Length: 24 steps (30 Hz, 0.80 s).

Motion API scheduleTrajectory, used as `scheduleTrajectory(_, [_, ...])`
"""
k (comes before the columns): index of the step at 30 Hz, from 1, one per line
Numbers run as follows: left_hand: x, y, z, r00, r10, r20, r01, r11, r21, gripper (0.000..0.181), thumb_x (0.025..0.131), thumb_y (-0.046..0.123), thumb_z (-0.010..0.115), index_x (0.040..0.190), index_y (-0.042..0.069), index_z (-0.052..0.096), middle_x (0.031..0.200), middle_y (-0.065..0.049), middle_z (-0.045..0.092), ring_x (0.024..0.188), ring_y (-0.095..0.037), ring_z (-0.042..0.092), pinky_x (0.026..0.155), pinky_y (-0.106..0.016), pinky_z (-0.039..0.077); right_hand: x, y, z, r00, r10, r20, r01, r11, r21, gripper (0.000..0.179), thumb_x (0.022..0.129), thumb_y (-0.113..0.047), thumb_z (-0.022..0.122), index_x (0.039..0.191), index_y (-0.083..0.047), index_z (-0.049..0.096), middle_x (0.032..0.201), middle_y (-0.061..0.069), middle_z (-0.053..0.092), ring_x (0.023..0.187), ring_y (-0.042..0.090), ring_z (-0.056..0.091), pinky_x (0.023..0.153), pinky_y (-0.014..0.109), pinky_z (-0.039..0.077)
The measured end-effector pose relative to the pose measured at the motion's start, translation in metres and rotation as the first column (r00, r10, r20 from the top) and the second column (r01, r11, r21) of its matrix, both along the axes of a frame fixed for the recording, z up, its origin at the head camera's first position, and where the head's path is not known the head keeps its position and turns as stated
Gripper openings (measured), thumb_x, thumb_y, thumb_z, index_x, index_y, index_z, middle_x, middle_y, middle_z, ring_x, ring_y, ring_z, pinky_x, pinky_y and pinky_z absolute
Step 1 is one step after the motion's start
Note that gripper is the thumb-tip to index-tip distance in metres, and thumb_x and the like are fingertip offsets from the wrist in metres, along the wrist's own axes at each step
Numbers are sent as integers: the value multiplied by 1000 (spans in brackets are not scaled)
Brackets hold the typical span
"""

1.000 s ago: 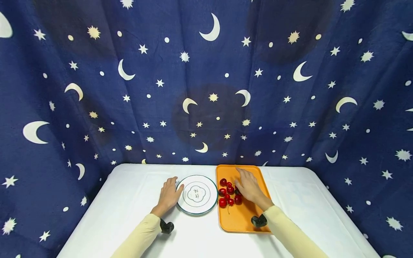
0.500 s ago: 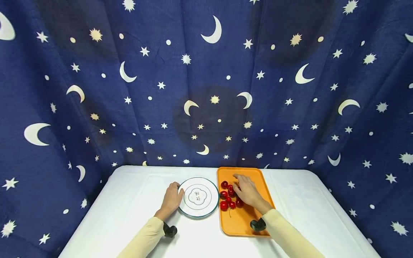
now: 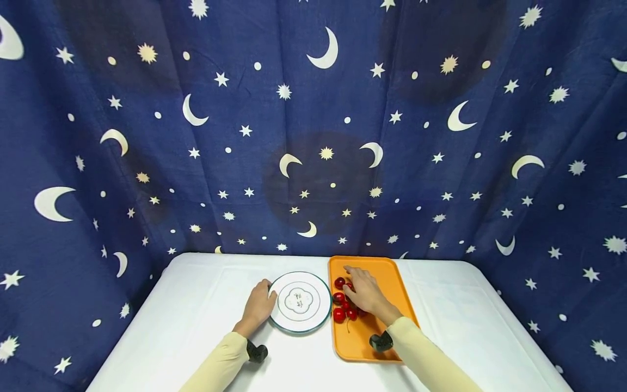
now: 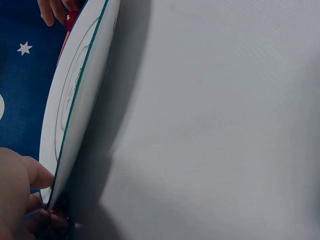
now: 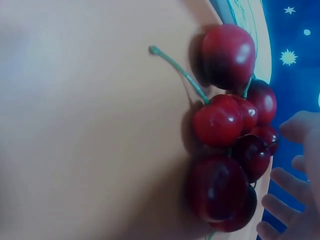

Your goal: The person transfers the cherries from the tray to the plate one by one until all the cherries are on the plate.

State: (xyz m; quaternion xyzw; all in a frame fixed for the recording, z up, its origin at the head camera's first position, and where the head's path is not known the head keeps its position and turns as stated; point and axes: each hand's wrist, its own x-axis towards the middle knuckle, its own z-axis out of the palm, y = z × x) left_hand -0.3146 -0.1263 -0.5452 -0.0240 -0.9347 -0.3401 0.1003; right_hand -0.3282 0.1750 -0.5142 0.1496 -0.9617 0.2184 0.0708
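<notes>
A round white plate [image 3: 300, 320] with a green rim lies on the table in the head view. My left hand [image 3: 258, 306] holds its left edge. In the left wrist view the thumb [image 4: 39, 172] lies over the rim of the plate [image 4: 75, 117], with fingers below it. Several dark red cherries [image 3: 339, 314], some with stems, lie along the left side of an orange tray [image 3: 352, 347]. Over them is my right hand [image 3: 364, 291], partly hiding them. The right wrist view shows its fingers spread beside the cherries [image 5: 218, 120], holding nothing.
The tray stands just right of the plate, on a white-covered table [image 3: 196, 305]. Behind and at both sides hangs a dark blue curtain [image 3: 235, 174] with moons and stars.
My right hand has moved left across the cherries, toward the plate. The left hand has settled closer against the plate's edge. Plate and tray keep their places.
</notes>
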Motion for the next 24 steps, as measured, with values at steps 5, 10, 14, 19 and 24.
scheduleTrajectory(5, [-2, -2, -9, 1000, 6, 7, -6, 1000, -10, 29, 95, 10, 58, 118, -7, 60, 112, -25, 67, 112, -43, 65, 102, -54, 51, 0, -5, -5, 1000, 5, 8, -5, 1000, 15, 57, 97, -23, 68, 147, -3, 50, 143, 22, 59, 132, 45, 52, 112, 63, 40])
scheduleTrajectory(10, [-4, -1, -12, 999, 22, 23, -22, 999, -28, 29, 95, 12, 59, 119, -6, 61, 112, -23, 67, 112, -42, 66, 102, -53, 52, -1, -9, -7, 1000, -6, -8, 6, 1000, 27, 55, 96, -25, 71, 145, -6, 54, 141, 19, 62, 129, 40, 56, 112, 59, 43])
scheduleTrajectory(14, [-7, 0, -12, 999, 28, 21, -28, 999, -16, 30, 95, 12, 58, 119, -6, 61, 112, -24, 67, 112, -43, 65, 101, -54, 51, -5, -11, -3, 999, -23, -31, 25, 999, 45, 51, 95, -25, 72, 141, -6, 58, 136, 17, 65, 123, 39, 59, 108, 58, 47])
scheduleTrajectory(19, [-11, 1, -17, 999, 35, 23, -35, 999, -22, 32, 94, 14, 56, 119, -5, 59, 113, -25, 67, 112, -44, 65, 100, -55, 51, -7, -14, -2, 999, -35, -32, 38, 997, 65, 49, 94, -24, 74, 137, -6, 61, 132, 17, 68, 120, 38, 61, 107, 58, 48])
scheduleTrajectory(24, [-11, 0, -15, 999, 32, 28, -31, 999, -38, 31, 94, 14, 56, 119, -5, 59, 111, -24, 67, 109, -43, 66, 98, -55, 52, -8, -15, -5, 999, -41, -34, 43, 996, 83, 45, 93, -24, 75, 132, -6, 63, 128, 15, 69, 115, 36, 63, 105, 56, 50])
